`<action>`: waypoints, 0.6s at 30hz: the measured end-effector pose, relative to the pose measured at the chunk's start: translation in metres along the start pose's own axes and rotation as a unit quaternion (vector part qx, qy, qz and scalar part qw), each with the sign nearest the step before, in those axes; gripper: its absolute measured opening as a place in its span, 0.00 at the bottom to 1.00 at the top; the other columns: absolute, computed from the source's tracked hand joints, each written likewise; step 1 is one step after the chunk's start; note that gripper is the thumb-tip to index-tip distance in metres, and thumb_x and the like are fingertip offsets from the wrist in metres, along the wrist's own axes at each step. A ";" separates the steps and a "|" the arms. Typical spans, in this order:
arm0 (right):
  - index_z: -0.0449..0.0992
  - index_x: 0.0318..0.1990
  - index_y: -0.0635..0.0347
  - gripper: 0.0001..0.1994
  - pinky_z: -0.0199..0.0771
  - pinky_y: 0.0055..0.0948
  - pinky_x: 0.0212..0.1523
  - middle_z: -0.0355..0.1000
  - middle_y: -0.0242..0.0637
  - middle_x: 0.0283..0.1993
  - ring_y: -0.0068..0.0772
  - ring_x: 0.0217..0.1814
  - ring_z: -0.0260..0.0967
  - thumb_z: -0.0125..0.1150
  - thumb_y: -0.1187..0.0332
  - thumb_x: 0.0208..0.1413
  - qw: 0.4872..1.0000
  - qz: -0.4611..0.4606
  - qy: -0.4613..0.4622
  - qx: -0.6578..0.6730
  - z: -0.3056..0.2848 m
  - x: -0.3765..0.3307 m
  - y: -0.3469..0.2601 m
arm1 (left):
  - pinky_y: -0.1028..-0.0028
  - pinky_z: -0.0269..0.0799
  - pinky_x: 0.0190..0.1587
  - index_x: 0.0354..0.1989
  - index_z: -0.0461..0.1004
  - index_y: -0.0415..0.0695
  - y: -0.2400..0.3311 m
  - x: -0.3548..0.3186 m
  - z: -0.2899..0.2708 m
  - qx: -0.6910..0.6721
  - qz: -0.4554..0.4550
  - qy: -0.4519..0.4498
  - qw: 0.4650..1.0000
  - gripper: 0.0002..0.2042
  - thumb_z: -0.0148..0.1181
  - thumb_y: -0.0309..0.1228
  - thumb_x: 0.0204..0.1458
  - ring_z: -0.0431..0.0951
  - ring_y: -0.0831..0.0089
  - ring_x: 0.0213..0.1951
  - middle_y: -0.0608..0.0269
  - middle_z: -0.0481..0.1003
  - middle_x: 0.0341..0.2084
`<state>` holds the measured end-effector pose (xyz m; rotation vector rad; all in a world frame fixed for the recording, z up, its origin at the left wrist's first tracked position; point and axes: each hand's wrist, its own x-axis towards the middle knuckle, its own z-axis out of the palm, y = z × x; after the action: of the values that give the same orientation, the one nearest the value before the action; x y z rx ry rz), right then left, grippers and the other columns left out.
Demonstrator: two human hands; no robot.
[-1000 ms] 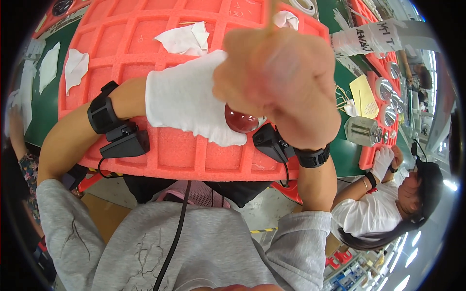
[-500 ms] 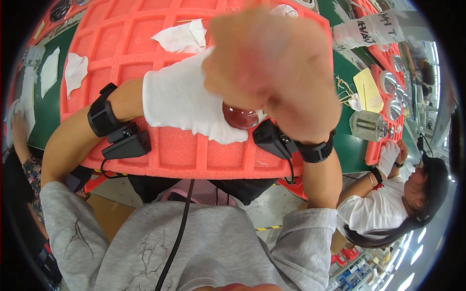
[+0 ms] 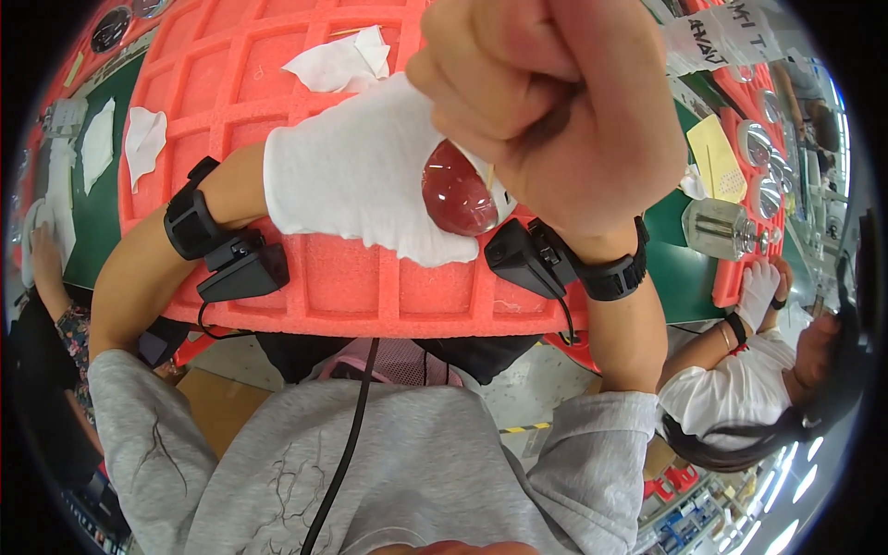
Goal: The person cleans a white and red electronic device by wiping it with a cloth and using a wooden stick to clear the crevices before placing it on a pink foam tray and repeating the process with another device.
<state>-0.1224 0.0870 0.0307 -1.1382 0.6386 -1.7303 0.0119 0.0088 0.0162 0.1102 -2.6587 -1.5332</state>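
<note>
My left hand [image 3: 356, 176] wears a white cloth glove and holds a round, shiny glass lens [image 3: 456, 190] over the red foam tray [image 3: 347, 287]. The tray's red shows through or reflects in the glass. Bare and curled, my right hand [image 3: 564, 120] is just above the lens and hides its far right part. The tip of a thin pale stick [image 3: 491, 176] shows beneath the right hand, against the lens; the rest of it is covered by the fingers.
White cloths [image 3: 342, 60] lie on the tray, with another [image 3: 145, 143] at its left edge. On the green table at right are a glass bottle [image 3: 717, 228], a yellow card [image 3: 716, 162] and lenses in another tray. A co-worker's gloved hand [image 3: 758, 291] is beyond them.
My right hand, blurred before, has moved slightly right and looks sharper. More of the lens and the stick's tip show now. My left hand keeps its hold on the lens.
</note>
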 end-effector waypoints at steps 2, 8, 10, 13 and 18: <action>0.78 0.27 0.66 0.12 0.51 0.25 0.17 0.67 0.31 0.17 0.18 0.15 0.54 0.54 0.69 0.61 1.000 0.002 -0.007 -0.005 0.004 -0.002 0.003 | 0.72 0.70 0.26 0.28 0.75 0.43 -0.003 -0.002 0.000 0.025 0.043 -0.005 0.999 0.10 0.69 0.33 0.41 0.74 0.72 0.20 0.65 0.75 0.16; 0.71 0.26 0.62 0.17 0.48 0.25 0.17 0.61 0.29 0.16 0.18 0.15 0.49 0.48 0.63 0.65 1.000 0.011 -0.014 -0.025 0.012 -0.017 0.006 | 0.72 0.75 0.35 0.39 0.82 0.49 0.002 -0.004 -0.016 0.058 -0.014 -0.145 0.988 0.09 0.65 0.32 0.49 0.79 0.77 0.31 0.69 0.81 0.28; 0.69 0.25 0.61 0.18 0.47 0.25 0.17 0.58 0.28 0.16 0.18 0.15 0.47 0.46 0.61 0.67 0.999 0.015 -0.015 -0.037 0.016 -0.021 0.004 | 0.73 0.75 0.35 0.41 0.82 0.49 0.011 0.001 -0.016 0.073 -0.120 -0.183 0.973 0.09 0.62 0.30 0.51 0.79 0.78 0.31 0.70 0.81 0.27; 0.66 0.24 0.59 0.21 0.46 0.25 0.17 0.55 0.27 0.16 0.18 0.15 0.45 0.43 0.58 0.69 0.998 0.017 -0.023 -0.054 0.020 -0.024 -0.003 | 0.73 0.75 0.35 0.42 0.81 0.48 0.012 0.003 -0.014 0.087 -0.150 -0.186 0.967 0.10 0.62 0.30 0.51 0.79 0.77 0.31 0.69 0.80 0.26; 0.60 0.23 0.56 0.25 0.43 0.25 0.18 0.49 0.25 0.15 0.17 0.15 0.41 0.38 0.52 0.73 0.995 0.023 -0.043 -0.086 0.026 -0.021 -0.016 | 0.71 0.75 0.35 0.40 0.80 0.46 -0.002 0.003 -0.007 0.099 -0.034 -0.100 0.989 0.14 0.68 0.34 0.44 0.80 0.72 0.31 0.64 0.80 0.27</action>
<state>-0.1027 0.1144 0.0465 -1.2998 0.7659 -1.6030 0.0098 0.0015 0.0182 0.0613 -2.9907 -1.3590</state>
